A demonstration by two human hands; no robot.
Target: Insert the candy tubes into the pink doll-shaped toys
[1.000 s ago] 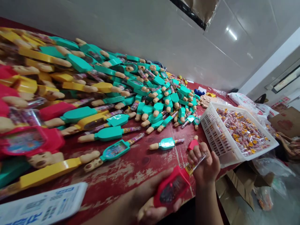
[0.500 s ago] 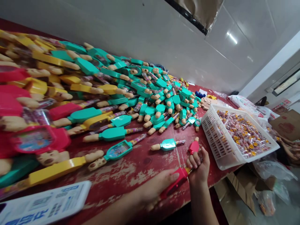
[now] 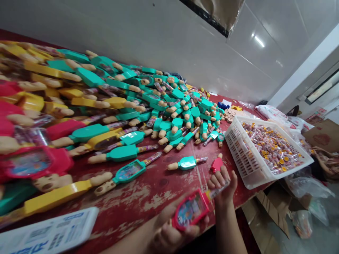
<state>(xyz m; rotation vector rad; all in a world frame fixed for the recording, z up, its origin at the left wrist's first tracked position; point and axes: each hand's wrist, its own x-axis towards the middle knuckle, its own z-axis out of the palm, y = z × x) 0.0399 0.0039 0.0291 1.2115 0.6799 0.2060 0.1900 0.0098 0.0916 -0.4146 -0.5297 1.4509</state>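
My left hand [image 3: 176, 236], at the lower middle, is closed around a red handheld toy [image 3: 191, 210] with a picture window facing up. A clear candy-filled tube [image 3: 217, 191] sticks out of the toy's right end. That tube lies in front of the palm of my right hand [image 3: 224, 185]. The right fingers are loosely bent with the thumb apart, not wrapped around the tube. Just beyond these fingers, another red toy [image 3: 217, 164] lies on the table, partly hidden. A green toy [image 3: 187, 162] with a tube rests to its left.
A big pile of green toys [image 3: 127, 151], yellow toys [image 3: 57, 194] and red ones covers the red table [image 3: 159, 192]. A white plastic basket [image 3: 247, 165] full of small tubes stands at right. A white printed box [image 3: 53, 229] lies front left. Cardboard [image 3: 272, 211] is on the floor.
My left hand has turned the red toy so its picture window shows. My right fingers have loosened from the toy's end, and the tube is now visible. The view has shifted slightly.
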